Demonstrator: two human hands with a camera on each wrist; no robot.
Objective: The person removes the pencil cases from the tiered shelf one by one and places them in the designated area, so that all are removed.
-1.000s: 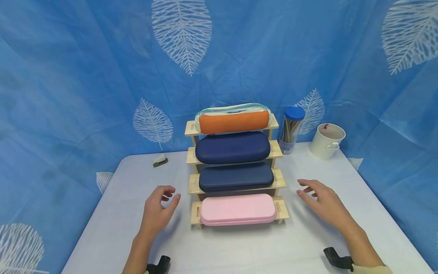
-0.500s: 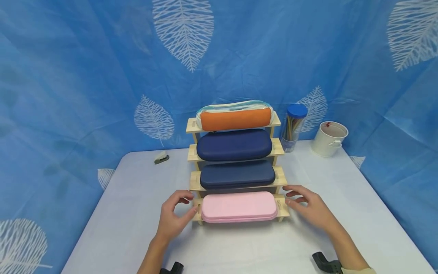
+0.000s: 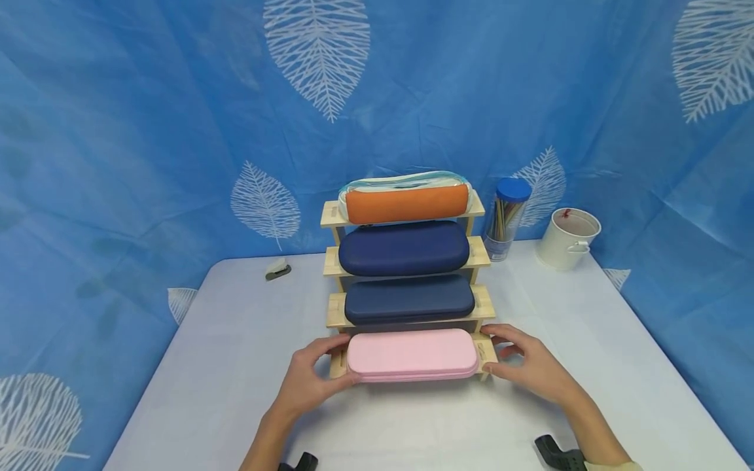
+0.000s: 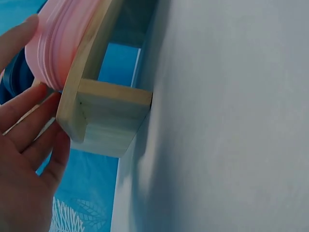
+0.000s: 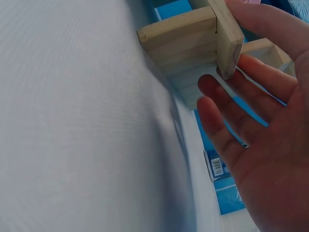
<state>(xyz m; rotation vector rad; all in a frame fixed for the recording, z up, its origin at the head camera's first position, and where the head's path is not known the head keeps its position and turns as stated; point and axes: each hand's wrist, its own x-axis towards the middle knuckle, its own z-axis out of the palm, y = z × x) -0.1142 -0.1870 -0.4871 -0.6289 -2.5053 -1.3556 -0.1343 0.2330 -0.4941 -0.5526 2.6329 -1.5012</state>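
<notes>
A pink hard pencil case (image 3: 412,353) lies on the bottom step of a tiered wooden rack (image 3: 484,350). My left hand (image 3: 309,376) holds the case's left end, thumb at its front edge and fingers behind. In the left wrist view, those fingers also meet the end of the wooden step (image 4: 72,106). My right hand (image 3: 527,366) stands at the step's right end, fingers relaxed and spread beside the wood. Its thumb reaches along the step in the right wrist view, where the tip is cut off. No firm grip shows there.
Higher steps bear a dark blue case (image 3: 409,299), a navy case (image 3: 404,248) and an orange-and-white pencil pouch (image 3: 406,203). Behind stand a blue-lidded jar of sticks (image 3: 503,219) and a white bucket (image 3: 556,245). A small stapler (image 3: 278,269) lies back left on the white tabletop (image 3: 235,340).
Both hands have moved inward from the table's sides to the two ends of the bottom step. My left thumb and fingers have come onto the pink pencil case. The cases and rack stay put.
</notes>
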